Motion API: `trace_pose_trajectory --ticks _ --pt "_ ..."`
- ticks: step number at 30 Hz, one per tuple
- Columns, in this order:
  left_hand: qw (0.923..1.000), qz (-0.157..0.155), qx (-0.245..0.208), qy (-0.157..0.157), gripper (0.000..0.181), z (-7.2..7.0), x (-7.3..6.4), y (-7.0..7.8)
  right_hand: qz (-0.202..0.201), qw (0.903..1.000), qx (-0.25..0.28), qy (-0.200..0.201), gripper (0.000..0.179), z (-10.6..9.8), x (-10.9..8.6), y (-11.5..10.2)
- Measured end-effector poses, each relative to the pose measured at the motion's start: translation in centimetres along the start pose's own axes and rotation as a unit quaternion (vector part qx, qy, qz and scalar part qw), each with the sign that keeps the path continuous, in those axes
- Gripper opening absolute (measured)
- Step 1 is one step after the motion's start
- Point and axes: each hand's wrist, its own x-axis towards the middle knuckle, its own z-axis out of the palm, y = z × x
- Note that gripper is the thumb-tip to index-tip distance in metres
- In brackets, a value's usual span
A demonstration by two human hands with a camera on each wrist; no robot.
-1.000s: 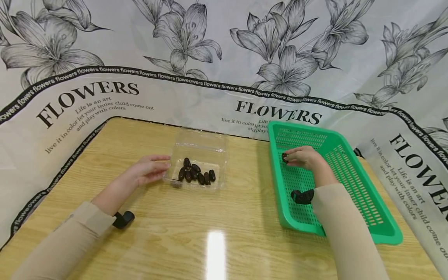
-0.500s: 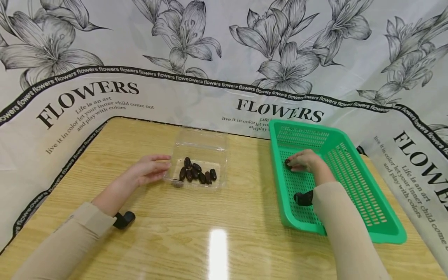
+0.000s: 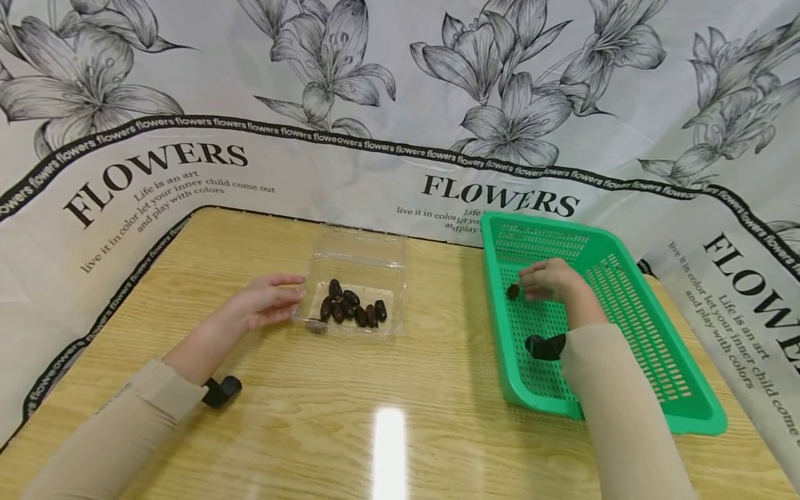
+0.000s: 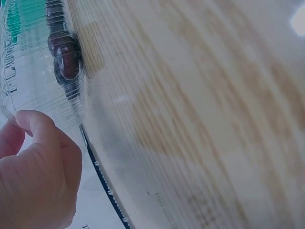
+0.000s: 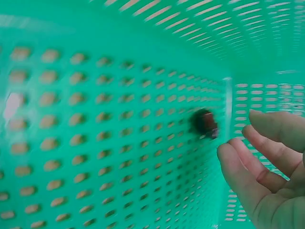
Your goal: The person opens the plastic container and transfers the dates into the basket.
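My left hand (image 3: 269, 303) is at the left side of a clear plastic clamshell box (image 3: 381, 278), whose lid stands raised at the back. In the left wrist view its thumb and forefinger pinch the box's edge. Several dark brown, glossy dates (image 3: 348, 310) lie inside the box. My right hand (image 3: 553, 281) is down inside a green plastic basket (image 3: 494, 326), fingers spread and holding nothing. One dark date (image 5: 205, 123) lies on the perforated basket floor, just off those fingertips.
The basket stands at the right of the wooden table (image 3: 300, 417), its slotted sides rising around my right hand. A flower-printed cloth (image 3: 350, 167) hangs behind and along both sides. Bare wood lies between box and basket.
My right hand lowers a date into the basket, lets go of it and draws up and right from it. The left hand stays at the box.
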Motion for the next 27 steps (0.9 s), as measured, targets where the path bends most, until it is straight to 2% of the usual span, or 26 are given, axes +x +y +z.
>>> trace_pose_trajectory --ticks 6,13,19,27 --pt "1.0000 0.000 0.003 -0.003 0.058 0.0 -0.1 0.0 -0.037 0.9975 0.059 -0.010 0.055 -0.8 -1.1 -1.9" --pt "0.9999 -0.002 -0.008 -0.005 0.058 0.1 -0.1 0.1 -0.081 0.9887 0.116 -0.049 0.058 -0.3 -2.7 -5.8" --pt "1.0000 0.000 -0.006 -0.008 0.059 0.2 -0.2 0.2 -0.113 0.9827 0.126 -0.074 0.055 1.7 -3.9 -9.2" --pt "0.9999 -0.007 -0.004 -0.006 0.058 0.1 -0.3 0.3 -0.145 0.9787 0.089 -0.115 0.045 6.1 -4.0 -12.2"
